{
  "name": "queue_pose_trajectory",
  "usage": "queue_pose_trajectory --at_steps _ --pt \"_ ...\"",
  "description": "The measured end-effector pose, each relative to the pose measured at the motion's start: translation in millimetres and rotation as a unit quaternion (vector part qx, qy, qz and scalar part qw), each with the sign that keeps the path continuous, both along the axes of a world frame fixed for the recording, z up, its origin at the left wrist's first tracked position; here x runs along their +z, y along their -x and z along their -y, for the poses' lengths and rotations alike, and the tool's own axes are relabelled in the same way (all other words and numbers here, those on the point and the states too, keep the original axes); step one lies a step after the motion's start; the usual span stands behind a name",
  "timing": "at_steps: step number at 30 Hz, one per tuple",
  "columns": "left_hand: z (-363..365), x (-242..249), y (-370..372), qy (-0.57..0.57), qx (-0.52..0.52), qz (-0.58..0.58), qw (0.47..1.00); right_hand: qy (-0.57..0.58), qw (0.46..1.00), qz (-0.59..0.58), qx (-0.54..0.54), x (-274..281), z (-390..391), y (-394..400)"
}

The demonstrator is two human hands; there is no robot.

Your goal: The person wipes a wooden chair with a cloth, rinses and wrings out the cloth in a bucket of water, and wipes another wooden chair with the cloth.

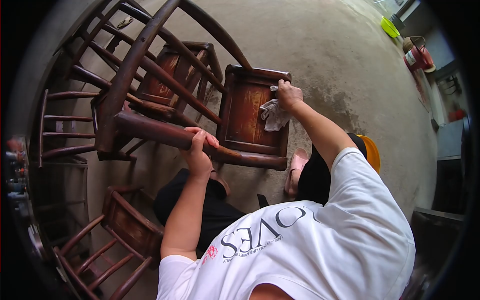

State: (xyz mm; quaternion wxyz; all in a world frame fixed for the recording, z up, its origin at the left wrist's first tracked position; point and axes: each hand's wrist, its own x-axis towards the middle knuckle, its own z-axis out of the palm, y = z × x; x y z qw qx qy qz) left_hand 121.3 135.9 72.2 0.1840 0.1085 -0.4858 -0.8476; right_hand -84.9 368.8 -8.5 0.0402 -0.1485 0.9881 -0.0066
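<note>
A dark reddish-brown wooden chair [255, 115] stands before me, its seat worn to pale wood in patches. My left hand [198, 150] is wrapped round a thick post of the chair's back, left of the seat. At the seat's right edge, my right hand [290, 95] is closed on a crumpled whitish cloth [275, 116]. Part of the cloth hangs below the fingers, over the seat's edge. The fingertips of the right hand are partly hidden.
More wooden chairs crowd the left, including one with a worn seat [161, 75] and a smaller chair [131, 220] at lower left. Damp patches mark the concrete floor [345, 105]. A lime-green basin [389, 27] and a red container [419, 59] are at upper right.
</note>
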Motion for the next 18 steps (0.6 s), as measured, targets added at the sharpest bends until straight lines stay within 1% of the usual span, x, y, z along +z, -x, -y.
queue_pose_trajectory --at_steps 2,3,5,6,8,9,11,13,16,18 --pt "-1.0 -1.0 1.0 0.004 0.007 -0.005 1.0 0.018 0.999 -0.03 -0.018 -1.2 -3.1 5.9" --pt "-1.5 0.2 2.0 -0.013 0.013 -0.009 1.0 0.017 0.999 -0.029 -0.016 -5.1 -4.0 11.0" --pt "-1.3 1.5 1.1 -0.029 0.017 -0.012 0.999 0.009 0.999 -0.029 0.038 -9.6 -3.6 16.6" --pt "-0.8 1.9 1.8 -0.032 0.018 -0.01 0.999 0.01 0.999 -0.031 0.037 -11.1 -3.7 19.5" --pt "-2.6 3.2 -0.2 -0.035 0.017 -0.008 0.999 0.038 0.998 0.022 -0.038 -4.7 -0.6 17.7" --pt "-3.4 5.0 -0.8 -0.038 0.019 0.001 0.999 0.039 0.998 0.021 -0.038 -3.3 0.7 15.4" --pt "-1.4 7.9 -0.4 -0.04 0.022 0.008 0.999 0.053 0.992 0.063 -0.099 0.3 6.8 4.9" --pt "-1.9 6.5 -0.8 0.001 0.008 0.022 1.0 0.051 0.986 0.107 -0.119 10.4 9.1 -12.4" --pt "0.2 1.0 -0.1 -0.009 0.001 0.016 1.0 0.061 0.986 0.089 -0.129 -6.0 -1.1 -17.4" --pt "0.0 1.9 -2.1 -0.005 -0.002 0.021 1.0 0.081 0.987 0.027 -0.134 -20.0 -7.1 -8.2"
